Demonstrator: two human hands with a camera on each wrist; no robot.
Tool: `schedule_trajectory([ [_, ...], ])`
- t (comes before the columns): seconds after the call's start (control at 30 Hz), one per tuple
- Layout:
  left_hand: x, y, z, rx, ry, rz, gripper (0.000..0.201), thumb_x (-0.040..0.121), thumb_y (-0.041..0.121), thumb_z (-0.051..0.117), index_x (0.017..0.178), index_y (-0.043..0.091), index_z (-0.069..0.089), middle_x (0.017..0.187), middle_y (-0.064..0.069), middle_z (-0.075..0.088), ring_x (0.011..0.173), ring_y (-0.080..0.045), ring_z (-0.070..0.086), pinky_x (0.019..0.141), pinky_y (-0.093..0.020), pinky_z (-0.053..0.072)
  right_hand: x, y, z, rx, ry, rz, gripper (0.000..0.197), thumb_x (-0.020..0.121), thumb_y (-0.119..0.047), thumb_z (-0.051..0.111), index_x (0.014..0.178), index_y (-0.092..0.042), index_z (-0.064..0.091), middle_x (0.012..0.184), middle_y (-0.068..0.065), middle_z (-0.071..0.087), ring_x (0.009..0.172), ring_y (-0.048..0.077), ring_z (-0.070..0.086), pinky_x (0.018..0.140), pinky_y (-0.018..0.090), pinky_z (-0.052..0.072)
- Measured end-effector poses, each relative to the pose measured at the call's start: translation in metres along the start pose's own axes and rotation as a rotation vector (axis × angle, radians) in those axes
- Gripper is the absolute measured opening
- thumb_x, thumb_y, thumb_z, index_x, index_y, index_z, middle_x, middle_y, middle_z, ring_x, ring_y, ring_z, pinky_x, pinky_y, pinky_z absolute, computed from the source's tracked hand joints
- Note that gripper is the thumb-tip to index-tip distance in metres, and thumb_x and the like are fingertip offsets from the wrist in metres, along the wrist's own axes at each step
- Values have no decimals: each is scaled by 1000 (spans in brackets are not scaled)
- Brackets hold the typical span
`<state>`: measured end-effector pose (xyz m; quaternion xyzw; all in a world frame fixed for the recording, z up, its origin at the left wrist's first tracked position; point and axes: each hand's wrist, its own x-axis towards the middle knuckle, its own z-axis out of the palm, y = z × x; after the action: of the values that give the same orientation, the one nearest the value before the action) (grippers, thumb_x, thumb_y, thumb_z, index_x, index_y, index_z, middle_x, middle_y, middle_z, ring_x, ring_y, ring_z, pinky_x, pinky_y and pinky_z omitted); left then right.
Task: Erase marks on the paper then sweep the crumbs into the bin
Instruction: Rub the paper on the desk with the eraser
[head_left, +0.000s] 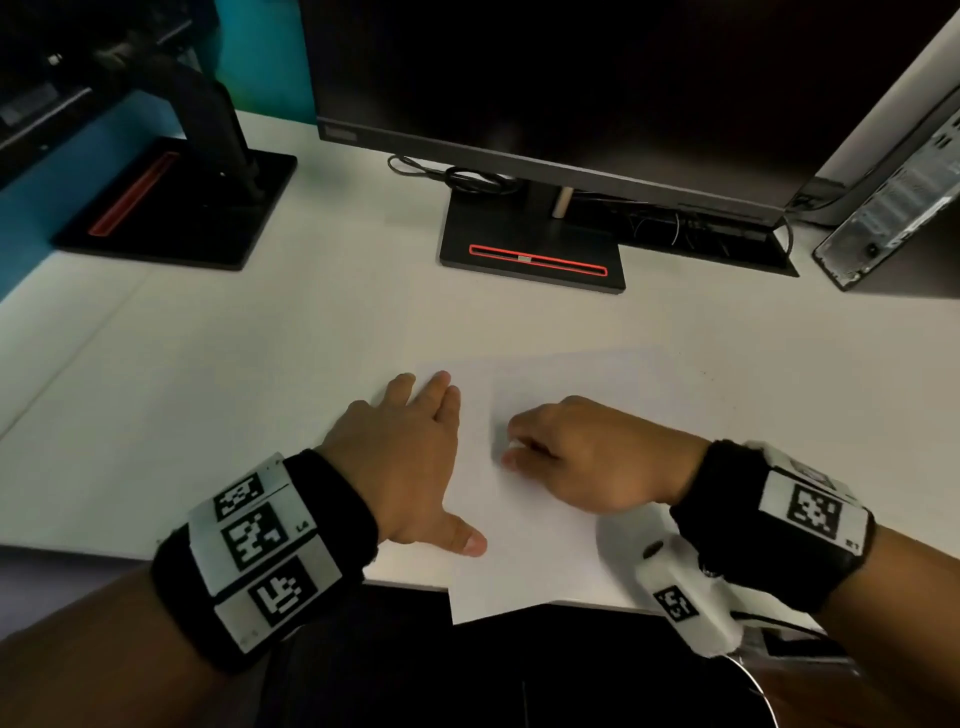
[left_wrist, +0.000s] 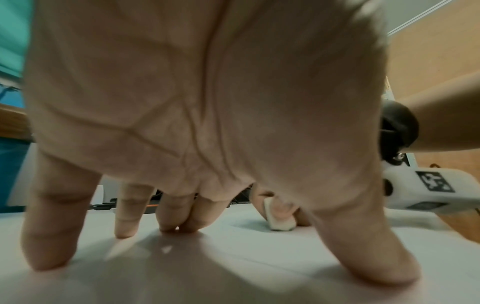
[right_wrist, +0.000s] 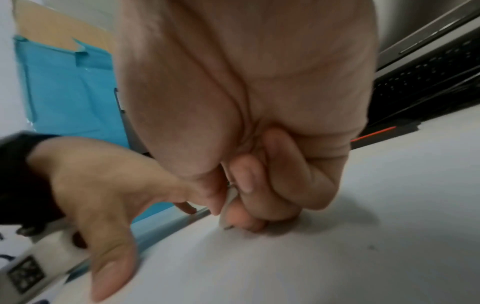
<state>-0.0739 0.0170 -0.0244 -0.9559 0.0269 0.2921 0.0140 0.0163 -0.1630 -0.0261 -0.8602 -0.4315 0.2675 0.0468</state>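
— Pinning the paper (head_left: 524, 525) flat on the counter (head_left: 260, 364) with the left hand (head_left: 410, 462), fingers (left_wrist: 52, 236) spread and straight, thumb lying near the sheet's lower part. Probably keeping it from sliding or wrinkling under the rubbing

— And the right hand (head_left: 587, 457)?

— Curling tight around a small white eraser (left_wrist: 279, 218), pinching it between thumb and fingertips, working its lower edge against the sheet just right of the left hand. Gripping low, likely for pressure and control

— Sitting square on the counter, that sheet?

— Overhanging the near edge slightly, lying angled in front of the monitor stand (head_left: 532, 249). Possibly handy later for tipping crumbs off, though only guessing

— Seeing any marks or crumbs?

— Not making out any marks from the head view; too faint or hidden under the right hand. Spotting a speck or two on the counter to the right of the sheet, too small to identify

— And the bin?

— Not showing in any view. Judging the erasing as the step in hand, sweeping not yet begun
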Motion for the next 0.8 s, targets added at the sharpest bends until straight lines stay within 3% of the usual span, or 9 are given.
schedule_trajectory([
  [0.17,1,2,-1,-14,-15,-6,138,70,86,58,158,9,-16,166,-3,-25,154,-30,-11,118,-48,28,6,21,-14,-9,113,127,37,105,-36,43,71,-20,43,71,-9,48,71,20,49,68,29,32],
  [0.3,1,2,-1,-11,-15,-13,138,70,85,60,158,9,-15,166,-3,-23,154,-30,-10,117,-47,31,2,0,0,-30,10,1,37,105,-36,41,71,-24,41,69,-10,45,64,7,44,61,27,31],
  [0.47,1,2,-1,-4,-20,-7,139,70,86,59,158,9,-15,166,-3,-24,154,-30,-10,117,-48,31,11,16,-15,-24,89,110,38,105,-36,41,70,-22,43,73,-7,49,70,17,49,64,30,31],
  [0.6,0,2,0,-3,-21,-10,138,71,86,58,158,9,-16,166,-3,-24,154,-30,-10,117,-48,30,10,-1,-3,-30,62,7,38,105,-34,42,69,-23,40,67,-9,45,61,6,44,60,28,31],
  [0.7,1,1,0,3,-13,-9,138,70,87,58,158,9,-16,166,-3,-23,154,-30,-10,116,-47,30,12,1,-5,-39,35,16,38,105,-37,41,70,-24,42,72,-9,48,69,15,48,63,27,32],
  [0.8,2,1,0,14,-11,-5,139,70,88,56,158,9,-16,166,-3,-24,154,-30,-10,116,-48,30,19,17,-16,-7,137,130,39,105,-35,42,73,-13,48,72,-3,51,71,21,49,58,28,32],
])
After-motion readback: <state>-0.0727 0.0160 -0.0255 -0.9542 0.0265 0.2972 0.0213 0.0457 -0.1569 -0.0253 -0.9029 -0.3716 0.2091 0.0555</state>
